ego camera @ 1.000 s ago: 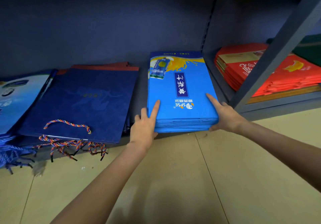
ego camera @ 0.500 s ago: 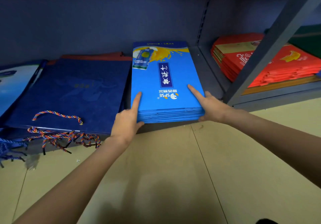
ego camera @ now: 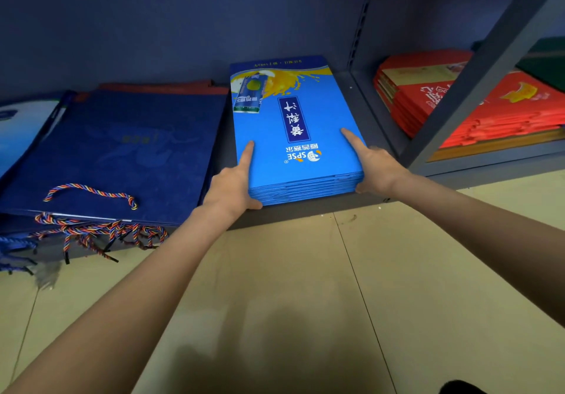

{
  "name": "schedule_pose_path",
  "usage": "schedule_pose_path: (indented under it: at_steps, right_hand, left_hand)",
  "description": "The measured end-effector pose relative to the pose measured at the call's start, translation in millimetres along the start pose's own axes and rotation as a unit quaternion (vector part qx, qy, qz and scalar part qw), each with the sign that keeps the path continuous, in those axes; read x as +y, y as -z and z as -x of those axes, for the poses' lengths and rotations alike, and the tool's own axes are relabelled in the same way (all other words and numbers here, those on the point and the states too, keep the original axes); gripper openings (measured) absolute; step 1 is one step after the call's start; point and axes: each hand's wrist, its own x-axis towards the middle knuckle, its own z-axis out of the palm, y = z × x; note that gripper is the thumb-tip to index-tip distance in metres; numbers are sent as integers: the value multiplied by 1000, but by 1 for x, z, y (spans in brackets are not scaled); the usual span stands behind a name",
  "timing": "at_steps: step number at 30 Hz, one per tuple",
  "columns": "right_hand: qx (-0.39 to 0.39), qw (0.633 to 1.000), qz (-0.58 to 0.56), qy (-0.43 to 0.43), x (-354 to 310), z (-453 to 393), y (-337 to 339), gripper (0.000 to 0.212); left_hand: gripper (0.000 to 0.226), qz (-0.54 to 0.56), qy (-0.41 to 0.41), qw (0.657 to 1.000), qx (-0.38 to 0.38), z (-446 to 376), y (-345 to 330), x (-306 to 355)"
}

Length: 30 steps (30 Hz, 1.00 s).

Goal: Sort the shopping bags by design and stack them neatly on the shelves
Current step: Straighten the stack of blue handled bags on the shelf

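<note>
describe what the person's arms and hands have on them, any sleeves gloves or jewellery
Both arms are bare along all that shows, with no sleeve in view. The left hand and the right hand wear no gloves, and no watch, bracelet or ring shows on either. No markings or cables show on them.

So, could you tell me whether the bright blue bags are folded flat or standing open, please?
Folded flat: the bright blue bags lie in a layered pile on the shelf, thin edges showing at the front.
</note>
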Motion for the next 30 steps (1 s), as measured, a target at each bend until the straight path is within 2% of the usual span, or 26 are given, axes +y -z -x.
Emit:
schedule_pose_path:
  at_steps: [3, 9, 14, 20, 24, 30]
  right_hand:
    - [13, 999, 33, 5, 1, 4, -5, 106]
    - [-16, 1000, -4, -7, 2, 3, 3, 116]
    - [-25, 1000, -3, -1, 4, 20, -7, 115]
    - [9, 999, 28, 13, -7, 21, -13, 114]
    - [9, 999, 40, 28, -3, 21, -11, 114]
    - [-13, 1000, 16, 1, -9, 16, -10, 117]
  left_hand:
    - [118, -16, -5, 1000, -6, -2, 5, -1]
    - [116, -52, -10, 998, -27, -1, -1, 10]
    - [113, -63, -29, 998, 1, 3, -3, 2]
    - [110, -51, 0, 998, 29, 6, -16, 9]
    - [102, -30, -45, 997, 54, 11, -13, 4]
    - [106, -11, -64, 998, 27, 2, -5, -8]
